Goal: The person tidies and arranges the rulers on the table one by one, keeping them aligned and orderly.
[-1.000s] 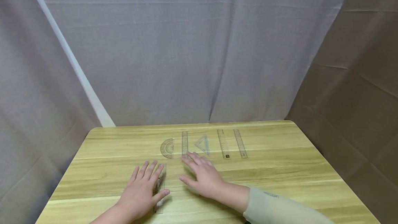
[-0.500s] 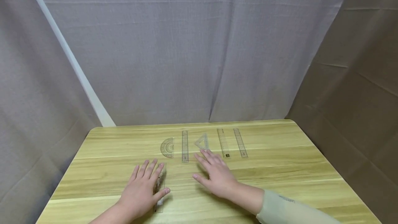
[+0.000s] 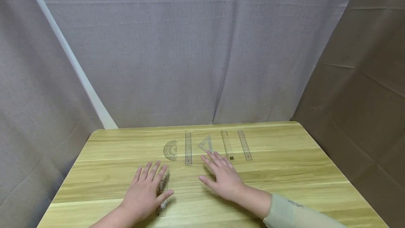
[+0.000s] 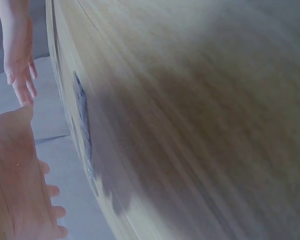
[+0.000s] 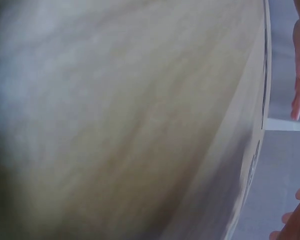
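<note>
My left hand (image 3: 142, 194) is spread flat with straight fingers above a clear ruler (image 3: 163, 205) at the front left of the table. It hides part of that ruler. In the left wrist view a gap shows between this hand (image 4: 15, 175) and the ruler (image 4: 84, 122) lying on the wood. My right hand (image 3: 223, 177) has its fingers extended, palm down, and holds nothing. Its fingertips overlap the lower edge of a clear triangular set square (image 3: 206, 145) in the head view. Just right of them lies a clear ruler (image 3: 226, 145) with a dark square mark.
Left of the set square, a clear ruler (image 3: 188, 149) and a clear protractor (image 3: 170, 150) lie in the same row. Another ruler (image 3: 245, 145) ends the row at right. Grey curtains (image 3: 164, 52) stand behind the wooden table (image 3: 294, 171).
My right hand has moved right, from the lower end of the ruler beside the protractor to the set square. That ruler's lower end now shows. The left hand has stayed in place.
</note>
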`<state>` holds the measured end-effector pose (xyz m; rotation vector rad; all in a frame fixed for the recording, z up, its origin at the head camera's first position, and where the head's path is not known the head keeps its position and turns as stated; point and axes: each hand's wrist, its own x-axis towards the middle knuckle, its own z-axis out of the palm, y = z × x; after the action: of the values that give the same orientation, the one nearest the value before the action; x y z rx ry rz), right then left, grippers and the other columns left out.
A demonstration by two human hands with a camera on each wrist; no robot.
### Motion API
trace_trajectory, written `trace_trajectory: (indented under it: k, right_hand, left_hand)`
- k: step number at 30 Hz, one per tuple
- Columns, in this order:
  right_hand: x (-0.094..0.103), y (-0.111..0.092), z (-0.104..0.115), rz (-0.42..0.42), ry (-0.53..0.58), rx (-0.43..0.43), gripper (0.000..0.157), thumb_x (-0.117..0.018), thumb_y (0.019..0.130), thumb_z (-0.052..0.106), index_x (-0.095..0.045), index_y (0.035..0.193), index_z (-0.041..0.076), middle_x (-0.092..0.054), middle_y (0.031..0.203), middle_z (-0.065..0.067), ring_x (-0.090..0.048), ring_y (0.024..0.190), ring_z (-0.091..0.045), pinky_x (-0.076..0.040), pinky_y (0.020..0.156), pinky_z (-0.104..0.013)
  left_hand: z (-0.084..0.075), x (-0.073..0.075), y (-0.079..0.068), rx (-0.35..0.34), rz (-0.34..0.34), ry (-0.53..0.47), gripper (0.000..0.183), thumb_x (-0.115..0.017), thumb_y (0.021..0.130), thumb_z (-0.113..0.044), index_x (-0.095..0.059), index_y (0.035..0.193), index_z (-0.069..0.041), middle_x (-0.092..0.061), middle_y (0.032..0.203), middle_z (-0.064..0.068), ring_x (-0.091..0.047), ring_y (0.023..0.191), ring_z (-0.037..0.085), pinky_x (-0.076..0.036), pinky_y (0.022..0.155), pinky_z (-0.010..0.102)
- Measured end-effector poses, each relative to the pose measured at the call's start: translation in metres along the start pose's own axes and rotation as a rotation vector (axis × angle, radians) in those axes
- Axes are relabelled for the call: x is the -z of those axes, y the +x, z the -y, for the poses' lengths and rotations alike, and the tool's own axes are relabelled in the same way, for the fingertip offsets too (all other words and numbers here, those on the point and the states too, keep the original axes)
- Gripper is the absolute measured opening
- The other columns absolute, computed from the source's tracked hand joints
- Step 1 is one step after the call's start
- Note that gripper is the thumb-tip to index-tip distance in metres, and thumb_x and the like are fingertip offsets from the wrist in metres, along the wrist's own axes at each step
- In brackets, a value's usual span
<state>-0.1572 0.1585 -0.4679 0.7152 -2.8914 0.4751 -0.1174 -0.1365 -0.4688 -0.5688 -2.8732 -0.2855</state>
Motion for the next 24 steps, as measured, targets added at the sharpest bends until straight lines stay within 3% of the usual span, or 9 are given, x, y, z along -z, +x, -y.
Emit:
trace_trajectory:
  k: [14, 24]
  right_hand:
    - [-0.001, 0.014, -0.009, -0.007, 0.037, -0.04, 0.071, -0.044, 0.098, 0.062, -0.034, 0.156, 0.023, -0.025, 0.162, -0.004, -0.025, 0.147, -0.036, -0.019, 0.116, -0.062]
    - [-0.002, 0.031, -0.015, -0.028, 0.051, -0.066, 0.066, -0.044, 0.099, 0.06, -0.033, 0.156, 0.028, -0.026, 0.161, -0.006, -0.025, 0.147, -0.036, -0.019, 0.116, -0.062]
  left_hand:
    - [-0.009, 0.007, 0.011, 0.009, 0.049, 0.014, 0.082, -0.054, 0.091, -0.066, -0.041, 0.152, -0.014, -0.033, 0.158, 0.014, -0.025, 0.146, 0.041, -0.018, 0.117, 0.061]
    - [-0.012, 0.001, 0.025, 0.012, 0.077, -0.002, 0.082, -0.049, 0.093, -0.067, -0.037, 0.154, -0.016, -0.029, 0.16, 0.013, -0.021, 0.147, 0.04, -0.013, 0.118, 0.059]
